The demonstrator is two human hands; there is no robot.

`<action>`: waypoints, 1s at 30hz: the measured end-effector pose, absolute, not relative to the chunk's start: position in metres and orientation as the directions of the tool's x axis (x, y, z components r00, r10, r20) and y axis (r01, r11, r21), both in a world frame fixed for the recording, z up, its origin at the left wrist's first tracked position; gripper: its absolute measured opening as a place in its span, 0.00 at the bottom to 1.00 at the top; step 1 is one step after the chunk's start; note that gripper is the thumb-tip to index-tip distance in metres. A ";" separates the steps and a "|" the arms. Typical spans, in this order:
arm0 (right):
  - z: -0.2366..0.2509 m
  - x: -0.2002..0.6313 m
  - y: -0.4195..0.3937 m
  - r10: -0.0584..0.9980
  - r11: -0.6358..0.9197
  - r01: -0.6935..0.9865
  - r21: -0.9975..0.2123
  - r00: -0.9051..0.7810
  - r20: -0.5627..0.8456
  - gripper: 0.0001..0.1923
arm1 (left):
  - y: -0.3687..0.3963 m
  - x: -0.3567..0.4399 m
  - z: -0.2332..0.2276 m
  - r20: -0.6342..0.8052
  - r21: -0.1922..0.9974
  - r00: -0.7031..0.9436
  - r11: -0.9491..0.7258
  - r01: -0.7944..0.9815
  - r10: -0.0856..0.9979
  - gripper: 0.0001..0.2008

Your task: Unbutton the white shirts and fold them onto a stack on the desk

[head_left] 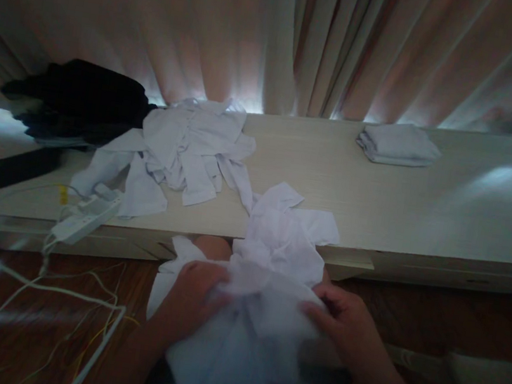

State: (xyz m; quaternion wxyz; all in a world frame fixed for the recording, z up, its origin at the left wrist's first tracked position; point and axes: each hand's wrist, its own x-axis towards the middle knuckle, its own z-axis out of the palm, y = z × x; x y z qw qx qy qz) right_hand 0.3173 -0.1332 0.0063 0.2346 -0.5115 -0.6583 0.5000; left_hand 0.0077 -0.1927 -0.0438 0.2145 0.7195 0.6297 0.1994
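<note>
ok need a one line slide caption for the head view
Both hands, left hand and right hand, grip a white garment at a long table's edge.

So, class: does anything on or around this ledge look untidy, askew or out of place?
Yes. A crumpled pile of white cloths sprawls over the ledge, unlike the neatly folded stack. A white power strip overhangs the ledge's front edge, its cables trailing loosely down. Both hands, left and right, grip another rumpled white cloth.
</note>
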 end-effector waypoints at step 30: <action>0.005 0.283 -0.173 0.769 -0.620 -0.280 -0.733 -0.402 -0.497 0.21 | -0.233 0.080 -0.020 -0.162 0.854 -0.494 0.373 0.364 0.854 0.14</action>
